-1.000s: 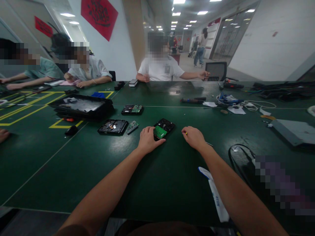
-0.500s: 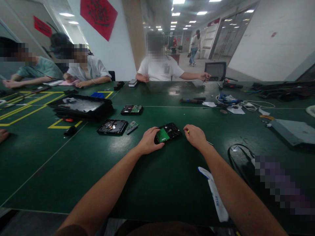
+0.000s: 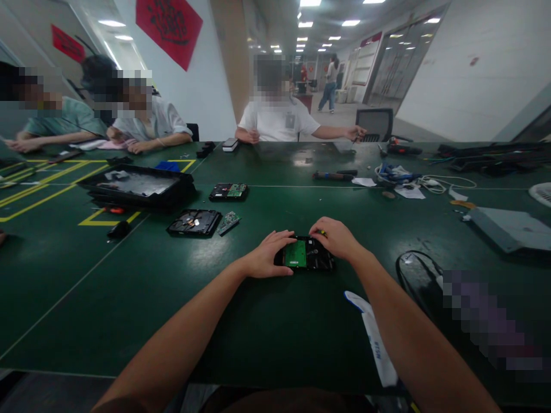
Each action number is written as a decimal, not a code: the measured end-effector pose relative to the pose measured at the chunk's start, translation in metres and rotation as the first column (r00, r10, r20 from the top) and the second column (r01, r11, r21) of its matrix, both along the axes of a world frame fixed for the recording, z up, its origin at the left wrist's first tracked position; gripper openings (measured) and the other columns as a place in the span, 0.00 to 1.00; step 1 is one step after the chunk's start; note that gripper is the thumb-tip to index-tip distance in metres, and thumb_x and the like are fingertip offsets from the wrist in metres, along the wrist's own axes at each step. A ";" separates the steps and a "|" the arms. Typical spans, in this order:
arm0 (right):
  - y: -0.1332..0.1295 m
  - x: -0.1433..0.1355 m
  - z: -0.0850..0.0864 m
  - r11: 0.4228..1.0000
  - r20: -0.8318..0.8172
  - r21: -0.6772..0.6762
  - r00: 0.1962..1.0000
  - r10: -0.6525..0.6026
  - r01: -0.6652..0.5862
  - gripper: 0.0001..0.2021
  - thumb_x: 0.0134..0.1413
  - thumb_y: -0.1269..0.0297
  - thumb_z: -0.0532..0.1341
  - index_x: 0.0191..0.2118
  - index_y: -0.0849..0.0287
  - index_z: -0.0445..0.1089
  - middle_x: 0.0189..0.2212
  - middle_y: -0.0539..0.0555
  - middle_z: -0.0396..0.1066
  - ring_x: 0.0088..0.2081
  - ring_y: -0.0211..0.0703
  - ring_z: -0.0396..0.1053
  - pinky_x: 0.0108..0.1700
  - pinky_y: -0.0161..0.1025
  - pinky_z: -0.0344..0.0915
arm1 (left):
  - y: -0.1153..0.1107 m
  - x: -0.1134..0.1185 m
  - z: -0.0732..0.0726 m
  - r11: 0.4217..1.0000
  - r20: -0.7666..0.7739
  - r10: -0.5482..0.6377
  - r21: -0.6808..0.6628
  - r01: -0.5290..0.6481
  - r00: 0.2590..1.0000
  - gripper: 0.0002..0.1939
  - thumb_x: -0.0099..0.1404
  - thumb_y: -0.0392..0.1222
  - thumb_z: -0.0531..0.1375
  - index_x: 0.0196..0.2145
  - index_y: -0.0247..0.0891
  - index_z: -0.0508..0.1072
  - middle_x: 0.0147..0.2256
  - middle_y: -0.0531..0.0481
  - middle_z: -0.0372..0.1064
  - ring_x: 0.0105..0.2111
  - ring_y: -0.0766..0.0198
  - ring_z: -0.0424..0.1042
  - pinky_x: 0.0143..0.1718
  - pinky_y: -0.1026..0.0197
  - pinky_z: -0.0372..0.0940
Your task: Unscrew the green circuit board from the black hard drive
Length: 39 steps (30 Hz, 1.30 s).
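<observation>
Two-handed positioning, seemingly: left hand (image 3: 266, 258) grips the hard drive (image 3: 297, 254), right hand (image 3: 338, 236) pinches a yellow item (image 3: 323, 233); steady bracing likely needed.

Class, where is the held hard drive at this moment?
In the head view, the hard drive is just right of centre, with the left hand gripping its left end and the right hand at its right end.

Both hands (image 3: 264, 256) (image 3: 339, 237) near each other
</observation>
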State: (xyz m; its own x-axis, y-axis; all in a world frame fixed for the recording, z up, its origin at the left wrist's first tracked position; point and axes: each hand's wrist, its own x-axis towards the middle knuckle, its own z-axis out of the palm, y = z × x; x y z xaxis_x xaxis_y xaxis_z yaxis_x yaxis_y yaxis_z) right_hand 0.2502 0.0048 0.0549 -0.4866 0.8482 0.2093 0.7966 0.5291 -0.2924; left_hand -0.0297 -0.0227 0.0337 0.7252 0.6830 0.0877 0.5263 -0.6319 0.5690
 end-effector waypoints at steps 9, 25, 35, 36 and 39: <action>-0.011 -0.020 -0.003 0.998 0.027 -0.042 0.999 0.037 -0.036 0.11 0.69 0.64 0.58 0.44 0.54 0.79 0.47 0.55 0.74 0.45 0.44 0.72 0.47 0.40 0.65 | 0.004 -0.003 0.001 0.995 0.045 -0.003 -0.102 0.008 0.999 0.53 0.56 0.62 0.71 0.72 0.46 0.55 0.73 0.39 0.48 0.75 0.43 0.42 0.74 0.34 0.33; -0.014 -0.025 -0.001 0.999 0.049 -0.044 0.999 0.022 -0.020 0.10 0.69 0.64 0.58 0.43 0.55 0.79 0.47 0.56 0.73 0.43 0.44 0.72 0.44 0.40 0.66 | 0.003 -0.001 0.000 0.997 0.111 0.014 -0.075 -0.006 0.994 0.45 0.57 0.60 0.72 0.66 0.44 0.63 0.70 0.37 0.56 0.73 0.42 0.50 0.73 0.31 0.37; -0.014 -0.023 -0.002 0.999 0.054 -0.049 0.998 0.015 -0.012 0.11 0.69 0.63 0.58 0.43 0.57 0.78 0.46 0.56 0.73 0.43 0.44 0.72 0.44 0.41 0.66 | 0.003 0.000 -0.002 0.997 0.127 0.022 -0.073 -0.013 0.992 0.44 0.57 0.59 0.72 0.66 0.45 0.63 0.69 0.37 0.58 0.72 0.43 0.51 0.73 0.32 0.37; -0.014 -0.023 -0.003 0.999 0.055 -0.050 0.998 0.017 -0.014 0.11 0.69 0.63 0.57 0.43 0.57 0.78 0.46 0.56 0.73 0.43 0.44 0.72 0.44 0.40 0.66 | 0.003 0.000 -0.002 0.997 0.131 0.023 -0.072 -0.013 0.991 0.45 0.57 0.59 0.72 0.66 0.45 0.63 0.69 0.37 0.58 0.72 0.43 0.51 0.73 0.32 0.37; -0.014 -0.023 -0.004 0.999 0.066 -0.044 0.998 0.016 -0.013 0.11 0.69 0.64 0.57 0.44 0.57 0.78 0.47 0.57 0.73 0.43 0.44 0.72 0.45 0.41 0.66 | 0.003 0.001 -0.004 0.997 0.135 0.021 -0.073 -0.011 0.991 0.45 0.57 0.59 0.72 0.67 0.45 0.63 0.69 0.37 0.59 0.72 0.43 0.51 0.73 0.33 0.37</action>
State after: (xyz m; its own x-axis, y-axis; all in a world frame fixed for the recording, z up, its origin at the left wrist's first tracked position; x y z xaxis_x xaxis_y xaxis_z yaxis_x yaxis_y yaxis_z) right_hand 0.2267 -0.0096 0.0511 -0.5103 0.8487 0.1390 0.8075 0.5285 -0.2620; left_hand -0.0289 -0.0193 0.0299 0.6987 0.7025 0.1350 0.4508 -0.5790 0.6794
